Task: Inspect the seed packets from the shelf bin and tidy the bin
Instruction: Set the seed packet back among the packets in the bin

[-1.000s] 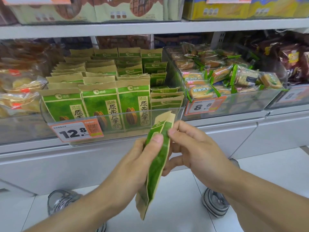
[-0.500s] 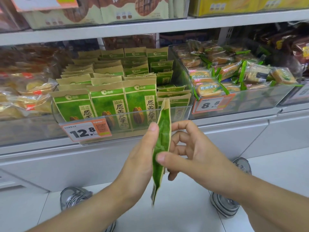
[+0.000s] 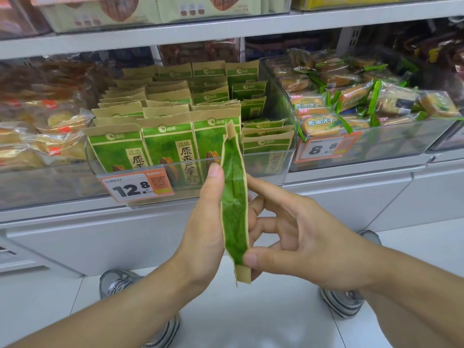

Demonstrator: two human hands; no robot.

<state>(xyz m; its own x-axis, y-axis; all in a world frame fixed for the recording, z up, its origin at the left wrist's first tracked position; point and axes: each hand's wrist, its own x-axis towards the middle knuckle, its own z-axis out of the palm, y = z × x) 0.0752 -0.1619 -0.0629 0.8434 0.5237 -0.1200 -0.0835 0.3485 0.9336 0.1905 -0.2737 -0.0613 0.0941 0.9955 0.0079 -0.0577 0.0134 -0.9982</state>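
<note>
Head view: a seed packet stood edge-on before the clear shelf bin.
Left hand: gripped the packet's side.
Right hand: pinched its lower end.
Bin: packets stood in rows.

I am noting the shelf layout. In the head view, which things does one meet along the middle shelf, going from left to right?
Clear-wrapped pastry packs → bin of green seed packets with the 12.8 price tag → bin of green-edged biscuit packs with the 8.8 tag → dark snack bags.
</note>
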